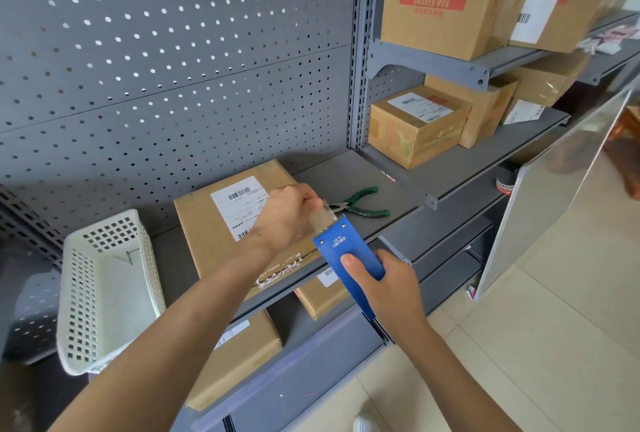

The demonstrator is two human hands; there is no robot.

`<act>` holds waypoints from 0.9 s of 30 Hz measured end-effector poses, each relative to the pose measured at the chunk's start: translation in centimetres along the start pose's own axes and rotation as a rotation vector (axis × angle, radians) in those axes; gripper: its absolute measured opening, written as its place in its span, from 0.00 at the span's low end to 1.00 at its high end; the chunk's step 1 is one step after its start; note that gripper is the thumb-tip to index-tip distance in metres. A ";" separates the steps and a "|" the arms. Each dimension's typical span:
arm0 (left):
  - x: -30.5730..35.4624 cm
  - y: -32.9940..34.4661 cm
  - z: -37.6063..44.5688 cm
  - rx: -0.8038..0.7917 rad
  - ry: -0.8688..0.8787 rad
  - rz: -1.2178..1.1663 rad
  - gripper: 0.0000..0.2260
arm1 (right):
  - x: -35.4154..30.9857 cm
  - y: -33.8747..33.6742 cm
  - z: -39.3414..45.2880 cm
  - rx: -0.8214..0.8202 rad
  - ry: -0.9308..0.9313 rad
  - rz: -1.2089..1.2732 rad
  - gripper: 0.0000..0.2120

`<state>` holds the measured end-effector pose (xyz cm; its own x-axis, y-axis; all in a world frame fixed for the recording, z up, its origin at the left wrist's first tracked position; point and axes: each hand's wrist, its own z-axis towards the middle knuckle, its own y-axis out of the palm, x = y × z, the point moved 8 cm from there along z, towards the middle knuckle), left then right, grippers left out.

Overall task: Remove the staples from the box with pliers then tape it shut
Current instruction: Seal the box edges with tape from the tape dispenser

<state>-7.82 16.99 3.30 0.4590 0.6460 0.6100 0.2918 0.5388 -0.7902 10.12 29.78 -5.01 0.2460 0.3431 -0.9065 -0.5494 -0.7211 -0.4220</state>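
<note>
A flat cardboard box [211, 223] with a white shipping label lies on the grey shelf [398, 189]. My right hand [384, 279] grips a blue tape dispenser [349, 251] just off the box's right side, thumb on top. My left hand [291, 216] pinches the clear tape end [323, 215] at the dispenser's mouth, above the box's right edge. Green-handled pliers [360, 204] lie on the shelf right of the box, behind the tape.
A white perforated basket [107, 286] stands left of the box at the shelf's front. More cardboard boxes sit on the lower shelf [242, 352] and on the shelves to the right [415, 126]. A pegboard wall [173, 67] backs the shelf. A tape roll [504, 185] sits far right.
</note>
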 end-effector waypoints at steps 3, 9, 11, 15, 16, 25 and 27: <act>-0.6 -0.8 0.5 0.002 -0.020 0.006 0.08 | 0.9 -0.2 -0.6 -0.012 0.023 -0.002 0.26; -0.5 -0.3 0.5 0.005 -0.050 0.006 0.08 | 1.4 -0.4 -1.0 -0.076 0.085 0.045 0.29; -0.3 -0.1 0.6 0.011 -0.045 0.010 0.08 | 1.5 -0.6 -1.0 -0.082 0.087 0.062 0.30; -0.3 0.3 0.7 0.015 -0.052 0.027 0.08 | 1.5 -0.9 -0.8 -0.108 0.083 0.064 0.30; -0.4 0.5 0.8 0.012 -0.051 0.029 0.07 | 1.5 -0.9 -0.7 -0.116 0.084 0.066 0.29; -1.2 0.4 1.7 0.010 -0.056 0.051 0.07 | 2.3 -0.7 -0.3 -0.120 0.092 0.030 0.32; -1.4 0.6 1.9 -0.009 -0.053 0.063 0.07 | 2.7 -0.5 -0.3 -0.114 0.104 0.034 0.33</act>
<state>-9.92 17.42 2.11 0.4319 0.7062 0.5610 0.2713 0.4915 -0.8275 11.24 30.88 -7.24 0.3132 0.2573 -0.9142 -0.4659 -0.7972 -0.3840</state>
